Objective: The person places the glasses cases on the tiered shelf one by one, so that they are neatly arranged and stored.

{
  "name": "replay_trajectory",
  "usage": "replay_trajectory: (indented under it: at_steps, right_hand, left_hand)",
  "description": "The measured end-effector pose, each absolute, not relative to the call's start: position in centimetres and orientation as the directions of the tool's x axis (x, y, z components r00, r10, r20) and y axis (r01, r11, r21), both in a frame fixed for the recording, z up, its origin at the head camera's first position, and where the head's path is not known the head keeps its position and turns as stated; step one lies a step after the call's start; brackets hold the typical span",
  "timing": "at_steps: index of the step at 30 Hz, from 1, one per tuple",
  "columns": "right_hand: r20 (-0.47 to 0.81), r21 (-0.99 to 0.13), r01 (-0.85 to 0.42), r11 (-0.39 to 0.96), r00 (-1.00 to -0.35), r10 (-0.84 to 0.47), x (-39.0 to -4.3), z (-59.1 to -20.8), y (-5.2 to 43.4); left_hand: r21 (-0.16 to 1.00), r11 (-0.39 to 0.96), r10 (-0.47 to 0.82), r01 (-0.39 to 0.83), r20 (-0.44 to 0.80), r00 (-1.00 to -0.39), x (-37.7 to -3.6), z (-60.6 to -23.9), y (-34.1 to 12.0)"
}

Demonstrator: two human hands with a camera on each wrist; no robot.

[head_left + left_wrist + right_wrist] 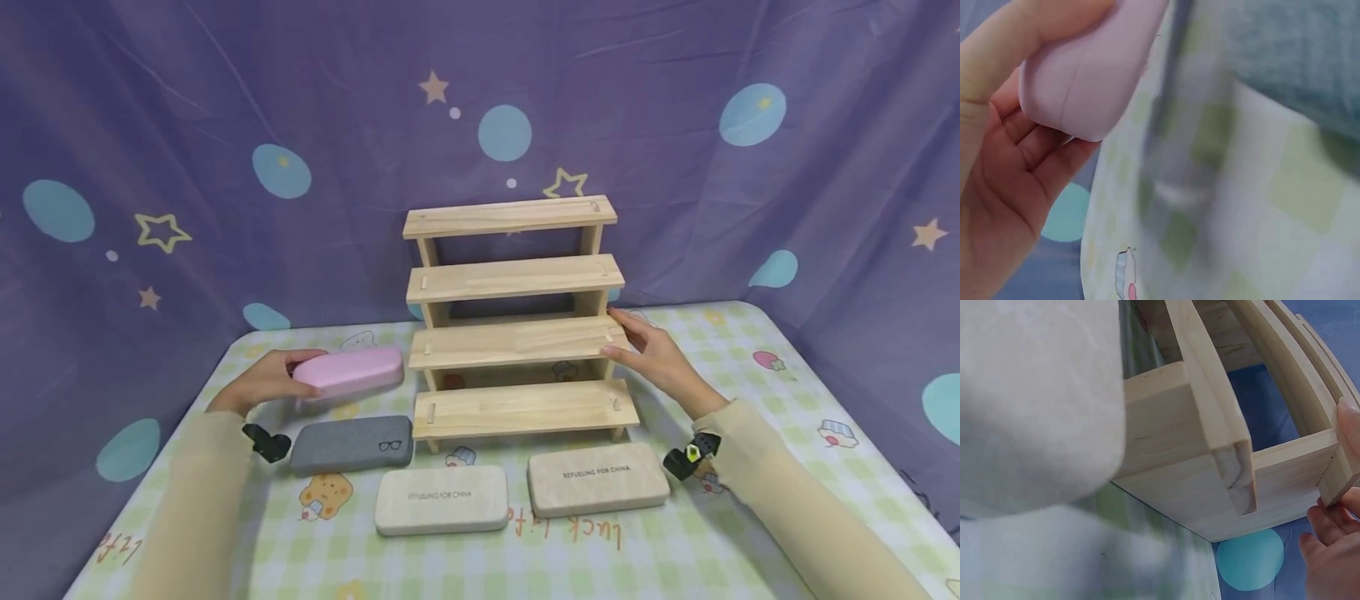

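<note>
A four-step wooden rack (517, 342) stands at the middle of the table. My left hand (268, 379) grips a pink glasses case (351, 371) by its left end, just left of the rack and above the cloth. In the left wrist view the fingers (1004, 181) curl round the pink case (1085, 75). My right hand (654, 354) pinches the right end of the rack's second step from the bottom. The right wrist view shows the rack (1179, 437) from below, with fingertips (1329, 550) under that board's end.
A grey case (351, 444) lies in front of the pink one. Two beige cases (441, 498) (597, 479) lie side by side before the rack. A green checked cloth (750, 400) covers the table. A purple curtain (187, 125) hangs behind and at both sides.
</note>
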State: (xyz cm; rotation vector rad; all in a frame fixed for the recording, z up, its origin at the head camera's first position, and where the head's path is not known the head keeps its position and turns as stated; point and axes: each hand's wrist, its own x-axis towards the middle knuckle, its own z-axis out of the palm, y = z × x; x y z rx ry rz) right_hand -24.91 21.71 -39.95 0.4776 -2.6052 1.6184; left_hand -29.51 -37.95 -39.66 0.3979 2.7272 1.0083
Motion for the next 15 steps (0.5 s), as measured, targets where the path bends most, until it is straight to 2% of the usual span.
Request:
replay_trajectory:
  at_steps: [8, 15]
  right_hand:
    - [0.192, -0.881, -0.275, 0.386, -0.952, -0.24, -24.9, -39.8, 21.6]
    - [0.193, -0.886, -0.275, 0.373, -0.951, -0.243, -24.9, -40.0, 21.5]
  left_hand:
    - [0.715, 0.666, 0.293, 0.212, 0.011, -0.956, -28.2, -37.2, -38.2]
    - [0.807, 0.55, 0.286, 0.216, 0.06, -0.956, -27.1, -35.0, -37.8]
